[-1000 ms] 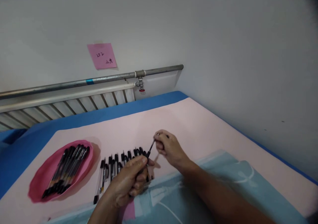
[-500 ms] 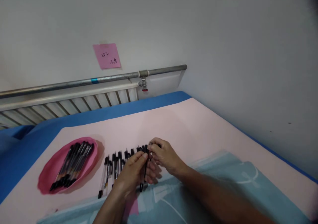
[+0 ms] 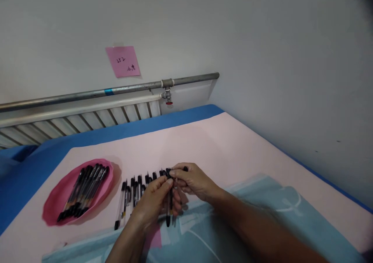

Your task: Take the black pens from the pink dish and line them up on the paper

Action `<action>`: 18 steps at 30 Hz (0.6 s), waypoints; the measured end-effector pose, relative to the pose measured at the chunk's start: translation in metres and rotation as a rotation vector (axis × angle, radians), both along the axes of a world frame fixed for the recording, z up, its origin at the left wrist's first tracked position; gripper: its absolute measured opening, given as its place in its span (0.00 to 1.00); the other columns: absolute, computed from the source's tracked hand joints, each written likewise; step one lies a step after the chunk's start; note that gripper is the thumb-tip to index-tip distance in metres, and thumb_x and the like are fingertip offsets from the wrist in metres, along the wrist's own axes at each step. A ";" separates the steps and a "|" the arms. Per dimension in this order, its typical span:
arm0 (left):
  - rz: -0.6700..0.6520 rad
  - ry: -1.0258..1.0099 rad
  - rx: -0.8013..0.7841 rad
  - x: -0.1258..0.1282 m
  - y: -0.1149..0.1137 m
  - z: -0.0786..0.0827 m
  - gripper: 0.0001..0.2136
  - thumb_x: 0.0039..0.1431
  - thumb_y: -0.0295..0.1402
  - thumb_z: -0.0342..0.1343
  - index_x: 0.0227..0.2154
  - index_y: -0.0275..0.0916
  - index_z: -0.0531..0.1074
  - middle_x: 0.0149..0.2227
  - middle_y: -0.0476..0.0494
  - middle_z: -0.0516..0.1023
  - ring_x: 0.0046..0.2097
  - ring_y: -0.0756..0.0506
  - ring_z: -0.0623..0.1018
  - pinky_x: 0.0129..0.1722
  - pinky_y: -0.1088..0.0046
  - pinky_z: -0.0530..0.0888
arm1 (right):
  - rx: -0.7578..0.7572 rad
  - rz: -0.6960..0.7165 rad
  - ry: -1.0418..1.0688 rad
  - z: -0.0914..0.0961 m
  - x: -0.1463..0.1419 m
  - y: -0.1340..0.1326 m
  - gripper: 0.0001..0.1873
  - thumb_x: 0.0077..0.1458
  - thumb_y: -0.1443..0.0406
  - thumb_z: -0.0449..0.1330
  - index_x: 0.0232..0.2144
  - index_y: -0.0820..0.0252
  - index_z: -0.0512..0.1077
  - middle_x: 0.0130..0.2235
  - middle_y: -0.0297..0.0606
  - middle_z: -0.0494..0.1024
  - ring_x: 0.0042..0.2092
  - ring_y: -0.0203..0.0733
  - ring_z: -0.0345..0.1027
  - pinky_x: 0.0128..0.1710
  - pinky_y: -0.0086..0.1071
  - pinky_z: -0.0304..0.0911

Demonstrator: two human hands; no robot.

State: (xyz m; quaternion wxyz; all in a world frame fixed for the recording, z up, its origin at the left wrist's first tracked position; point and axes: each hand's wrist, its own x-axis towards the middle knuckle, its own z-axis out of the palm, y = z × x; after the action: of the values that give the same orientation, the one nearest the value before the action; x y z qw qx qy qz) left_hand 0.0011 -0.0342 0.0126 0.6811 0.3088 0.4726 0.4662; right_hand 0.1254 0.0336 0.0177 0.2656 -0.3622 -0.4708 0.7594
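My left hand [image 3: 154, 200] is closed around a black pen [image 3: 168, 212], held close to upright with its dark lower end sticking out below the fingers. My right hand [image 3: 194, 181] is pinched at the top of that pen. A black pen cap [image 3: 185, 169] pokes out from the right fingers; whether it touches the pen is hidden. Just left of and behind my left hand lies a row of uncapped clear-barrelled pens [image 3: 120, 208], several with black parts beside them. My left hand hides part of the row.
A pink bowl [image 3: 49, 212] with several capped pens stands at the left on the pale pink sheet [image 3: 198, 138]. Light-blue patterned cloth [image 3: 262, 200] lies along the near edge. Behind are a radiator [image 3: 87, 119] and a metal pipe [image 3: 131, 88]; a wall rises at right.
My right fingers have come slightly left, closer over the pen's top. The pen in my left hand stands a little straighter. The whole view has shifted slightly.
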 end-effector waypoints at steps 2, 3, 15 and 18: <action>-0.012 0.021 -0.002 0.001 -0.001 0.002 0.11 0.52 0.40 0.54 0.30 0.35 0.68 0.21 0.47 0.74 0.19 0.51 0.73 0.18 0.76 0.68 | -0.015 0.023 -0.006 0.002 0.001 0.000 0.09 0.42 0.62 0.62 0.24 0.62 0.66 0.13 0.22 0.57 0.15 0.23 0.44 0.15 0.22 0.37; -0.020 0.046 0.001 0.001 -0.001 0.004 0.11 0.52 0.40 0.55 0.30 0.35 0.68 0.21 0.46 0.75 0.20 0.50 0.73 0.19 0.76 0.69 | -0.020 0.030 -0.011 0.004 0.001 0.000 0.09 0.42 0.63 0.61 0.24 0.62 0.66 0.13 0.22 0.57 0.15 0.23 0.44 0.15 0.22 0.37; 0.272 0.295 0.067 -0.030 0.002 0.016 0.16 0.48 0.44 0.55 0.34 0.34 0.70 0.27 0.45 0.75 0.27 0.49 0.74 0.25 0.74 0.70 | 0.053 -0.021 -0.322 -0.009 0.029 0.048 0.09 0.45 0.63 0.59 0.23 0.61 0.62 0.14 0.24 0.59 0.13 0.24 0.45 0.12 0.21 0.36; 0.254 0.320 0.058 -0.034 0.003 0.016 0.16 0.49 0.43 0.55 0.33 0.35 0.70 0.27 0.46 0.75 0.27 0.50 0.74 0.25 0.75 0.70 | 0.064 0.033 -0.375 -0.020 0.024 0.056 0.08 0.45 0.66 0.59 0.20 0.62 0.62 0.13 0.25 0.59 0.13 0.24 0.45 0.11 0.21 0.38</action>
State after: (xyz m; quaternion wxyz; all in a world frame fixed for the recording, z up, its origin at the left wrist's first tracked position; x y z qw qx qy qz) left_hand -0.0333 -0.0313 0.0287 0.5239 0.3364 0.5962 0.5069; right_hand 0.1495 0.0895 -0.0025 0.1720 -0.4808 -0.5417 0.6677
